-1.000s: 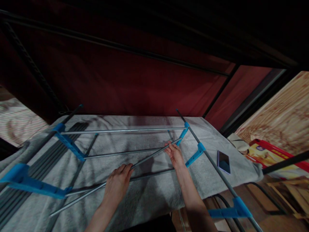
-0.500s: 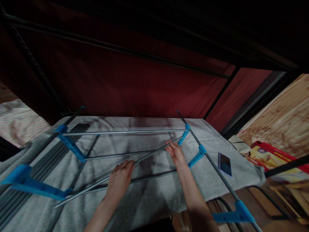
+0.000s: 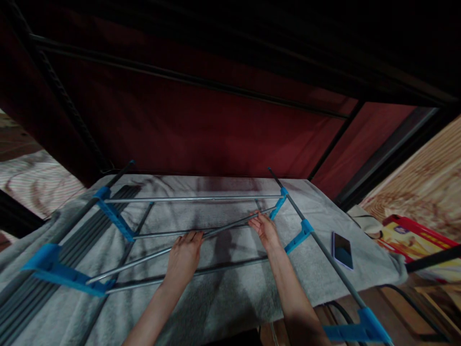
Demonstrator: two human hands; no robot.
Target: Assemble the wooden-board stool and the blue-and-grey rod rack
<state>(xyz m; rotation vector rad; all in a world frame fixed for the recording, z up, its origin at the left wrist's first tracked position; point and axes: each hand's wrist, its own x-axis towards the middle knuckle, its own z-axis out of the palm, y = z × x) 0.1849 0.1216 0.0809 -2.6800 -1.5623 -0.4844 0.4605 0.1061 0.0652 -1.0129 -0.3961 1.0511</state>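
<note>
Metal rods [image 3: 201,198] between the left pole [image 3: 77,218] and right pole [image 3: 336,266] bar the way across a gray blanket [image 3: 324,206]; a gap opens between the right pole and a phone [image 3: 342,250].

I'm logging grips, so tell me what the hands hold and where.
One grey rod: the left hand grips it near its middle; the right hand holds it near its right end.

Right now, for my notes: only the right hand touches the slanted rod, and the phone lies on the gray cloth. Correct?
No: in the head view, the left hand is on the slanted rod too; the phone is on the gray cloth.
</note>
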